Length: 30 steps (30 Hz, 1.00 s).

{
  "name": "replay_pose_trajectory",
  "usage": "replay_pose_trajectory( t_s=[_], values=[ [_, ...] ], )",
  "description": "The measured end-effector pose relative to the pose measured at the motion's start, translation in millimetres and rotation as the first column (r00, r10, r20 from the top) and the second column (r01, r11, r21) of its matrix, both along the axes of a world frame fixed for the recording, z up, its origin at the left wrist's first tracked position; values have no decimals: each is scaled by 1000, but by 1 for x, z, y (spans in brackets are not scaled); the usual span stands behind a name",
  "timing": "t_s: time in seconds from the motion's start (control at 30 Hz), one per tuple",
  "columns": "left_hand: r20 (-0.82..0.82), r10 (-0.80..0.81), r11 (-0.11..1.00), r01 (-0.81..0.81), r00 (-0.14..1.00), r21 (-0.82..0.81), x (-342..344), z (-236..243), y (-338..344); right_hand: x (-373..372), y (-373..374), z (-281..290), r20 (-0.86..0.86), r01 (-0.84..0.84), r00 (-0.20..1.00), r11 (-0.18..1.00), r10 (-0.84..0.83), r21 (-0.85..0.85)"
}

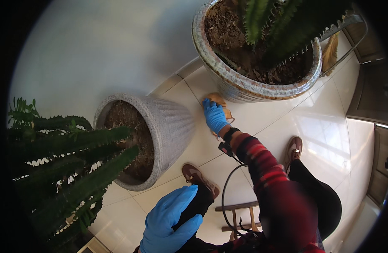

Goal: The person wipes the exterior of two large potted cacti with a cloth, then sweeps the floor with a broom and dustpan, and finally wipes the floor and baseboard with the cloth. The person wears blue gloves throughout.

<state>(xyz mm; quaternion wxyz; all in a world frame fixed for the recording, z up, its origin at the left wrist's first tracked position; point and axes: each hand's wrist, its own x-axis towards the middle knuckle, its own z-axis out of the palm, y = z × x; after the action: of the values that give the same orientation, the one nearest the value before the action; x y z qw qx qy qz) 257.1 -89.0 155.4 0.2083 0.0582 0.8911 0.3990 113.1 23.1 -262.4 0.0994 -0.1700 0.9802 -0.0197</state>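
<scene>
My right hand (215, 114), in a blue glove, presses down on an orange-brown cloth (218, 98) on the tiled floor. Part of the cloth lies hidden under the palm, and the fingertips rest against it. Just beyond it stands a large glazed pot (261, 87) of soil with a spiny cactus (282, 31). My left hand (170, 221), gloved in blue too, hovers by my left knee with its thumb apart from its fingers and nothing in it.
On the left, a grey ribbed pot (170, 126) leans in view with a branching cactus (76, 156). Behind my feet is a small wooden stool (238, 206). A straw broom (330, 52) stands near dark cabinets (373, 88) at right. A pale wall (105, 50) rises behind.
</scene>
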Motion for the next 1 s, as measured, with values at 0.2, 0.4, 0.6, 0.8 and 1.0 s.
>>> replay_pose_trajectory(
  t_s=[0.2,0.4,0.6,0.8,1.0],
  values=[
    [12,18,999,-18,1000,-34,-1,-2,0,-48,-25,-15,-153,176,970,981,-188,-85],
    [-20,21,1000,-21,1000,-9,6,0,-5,40,13,-2,-52,-6,999,987,-2,-159],
    [-34,-1,1000,1,999,-6,8,0,-3,28,29,28,342,77,940,967,12,-245],
    [-9,-19,1000,19,1000,3,2,-3,-1,-23,15,14,266,330,926,918,-268,-222],
    [-2,-27,999,27,1000,18,0,-4,-2,-27,16,2,234,245,952,948,-197,-201]
  ],
)
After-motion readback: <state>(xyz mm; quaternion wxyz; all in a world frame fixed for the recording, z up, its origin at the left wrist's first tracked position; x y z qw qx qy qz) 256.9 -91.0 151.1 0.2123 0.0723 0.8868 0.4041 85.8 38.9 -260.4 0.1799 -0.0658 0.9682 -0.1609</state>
